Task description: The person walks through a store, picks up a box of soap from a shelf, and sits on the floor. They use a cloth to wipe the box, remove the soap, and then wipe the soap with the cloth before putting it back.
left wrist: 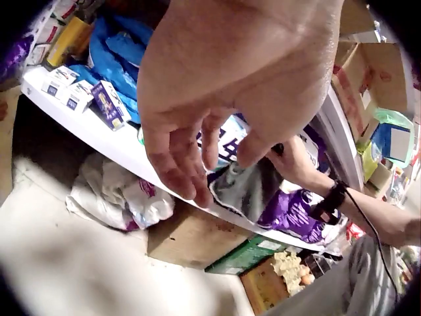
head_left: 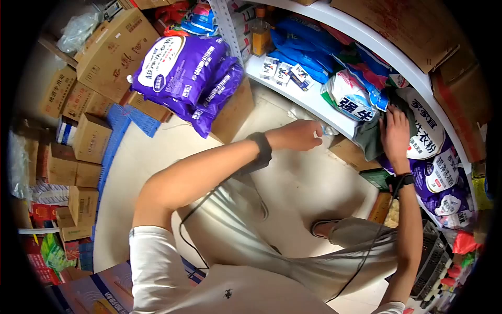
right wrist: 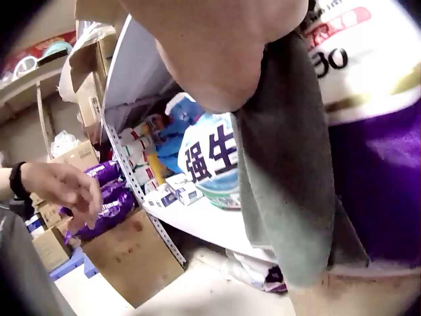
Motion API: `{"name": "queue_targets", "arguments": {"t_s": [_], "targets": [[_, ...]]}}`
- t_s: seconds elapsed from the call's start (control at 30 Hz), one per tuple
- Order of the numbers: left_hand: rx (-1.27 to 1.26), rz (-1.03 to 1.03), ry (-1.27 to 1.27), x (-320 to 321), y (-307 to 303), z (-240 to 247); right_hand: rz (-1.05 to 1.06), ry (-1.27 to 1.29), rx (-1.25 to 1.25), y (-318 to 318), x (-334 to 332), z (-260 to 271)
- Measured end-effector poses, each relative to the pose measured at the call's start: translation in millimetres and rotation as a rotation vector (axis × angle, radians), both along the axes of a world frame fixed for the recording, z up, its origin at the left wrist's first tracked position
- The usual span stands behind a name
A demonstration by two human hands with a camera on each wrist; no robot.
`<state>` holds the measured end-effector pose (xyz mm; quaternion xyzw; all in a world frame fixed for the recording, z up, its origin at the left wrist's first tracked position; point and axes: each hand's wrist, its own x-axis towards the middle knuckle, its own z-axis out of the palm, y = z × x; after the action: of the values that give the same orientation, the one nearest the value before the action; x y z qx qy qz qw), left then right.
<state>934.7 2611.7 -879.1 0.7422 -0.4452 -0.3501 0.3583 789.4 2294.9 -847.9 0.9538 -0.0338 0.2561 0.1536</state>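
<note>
Right hand (head_left: 396, 133): fingers spread flat, pressing grey-green cloth (head_left: 367, 138) against white-and-purple detergent bag (head_left: 431, 131) at front edge of white metal shelf (head_left: 314, 102). Left hand (head_left: 299, 134): fingers loosely curled, empty, hovering off shelf edge. Wiping looks early; rest of shelf probably undone.

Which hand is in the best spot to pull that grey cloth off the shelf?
Probably the right. The right hand lies on the grey cloth that hangs over the edge of the shelf, so it needs no reach. The left hand hangs apart from the cloth, fingers loose.
</note>
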Motion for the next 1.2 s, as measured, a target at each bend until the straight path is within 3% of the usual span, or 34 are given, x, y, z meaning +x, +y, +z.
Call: {"name": "queue_targets", "arguments": {"t_s": [0.1,0.13,0.23,0.33,0.47,0.6,0.7,0.83,1.07,1.2], "targets": [[0.006,0.026,-0.1,39.4,2.8,0.5,-0.049,0.093,0.084,3.8,-8.1,18.9],[0.017,0.065,-0.138,65.1,0.5,-19.0,-0.038,0.087,0.1,8.8,-13.4,25.2],[0.124,0.346,-0.142,107.5,9.0,-14.0,-0.029,0.054,0.332,27.7,-38.1,33.5],[0.129,0.471,-0.179,133.4,8.9,-9.3,-0.018,0.108,0.531,52.2,-68.6,37.0],[0.108,0.53,-0.263,167.6,-13.5,-32.7,0.012,0.28,0.659,80.5,-107.7,33.0],[0.216,0.543,-0.222,166.3,-45.1,-25.1,0.038,0.421,0.792,97.1,-141.5,20.4],[0.245,0.542,-0.652,167.6,-63.0,-49.6,0.011,0.516,0.862,99.0,-161.5,15.8],[0.476,0.388,-0.795,137.1,-80.5,-28.3,0.025,0.572,0.799,94.6,-174.9,13.9],[0.616,0.374,-0.974,146.0,-122.4,-49.7,0.09,0.449,0.771,72.5,-197.2,3.7],[0.646,0.3,-0.951,137.3,-128.0,-37.9,0.122,0.551,0.766,66.8,-198.7,12.5]]}}
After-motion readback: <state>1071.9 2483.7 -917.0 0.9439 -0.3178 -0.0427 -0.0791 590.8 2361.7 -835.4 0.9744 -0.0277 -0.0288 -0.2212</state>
